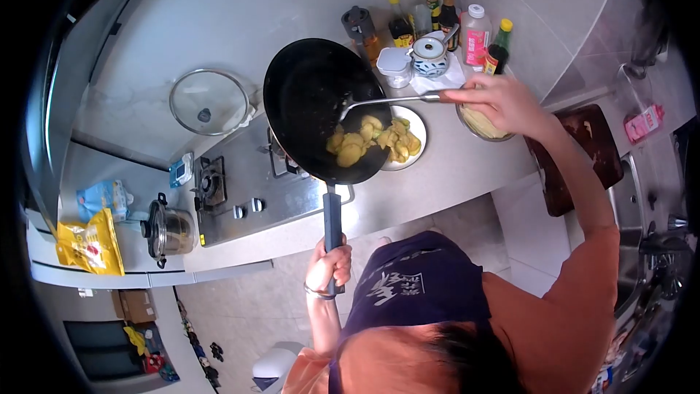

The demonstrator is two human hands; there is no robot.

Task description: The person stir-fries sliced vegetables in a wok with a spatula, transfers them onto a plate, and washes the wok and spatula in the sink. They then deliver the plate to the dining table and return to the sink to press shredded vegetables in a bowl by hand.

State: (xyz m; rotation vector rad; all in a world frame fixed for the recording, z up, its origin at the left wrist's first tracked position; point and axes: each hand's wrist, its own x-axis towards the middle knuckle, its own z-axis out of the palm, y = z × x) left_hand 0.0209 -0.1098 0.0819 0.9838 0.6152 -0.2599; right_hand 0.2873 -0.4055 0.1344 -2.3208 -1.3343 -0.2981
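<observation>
My left hand [332, 268] is wrapped round the handle of a black wok [306, 95], which tilts toward a white plate [421, 131]. My right hand [496, 104] grips the wooden end of a metal spatula [394, 99]. The spatula's head reaches into the wok above yellow-green slices [351, 149]. More slices [399, 140] lie on the plate, against the wok's right rim. Part of the plate is hidden behind the wok.
A gas stove [255, 182] lies left of the plate, with a glass lid [209, 102] behind it. Sauce bottles [448, 18] and a patterned jar [430, 58] stand at the back. A bowl [487, 125] and dark board [576, 153] are on the right.
</observation>
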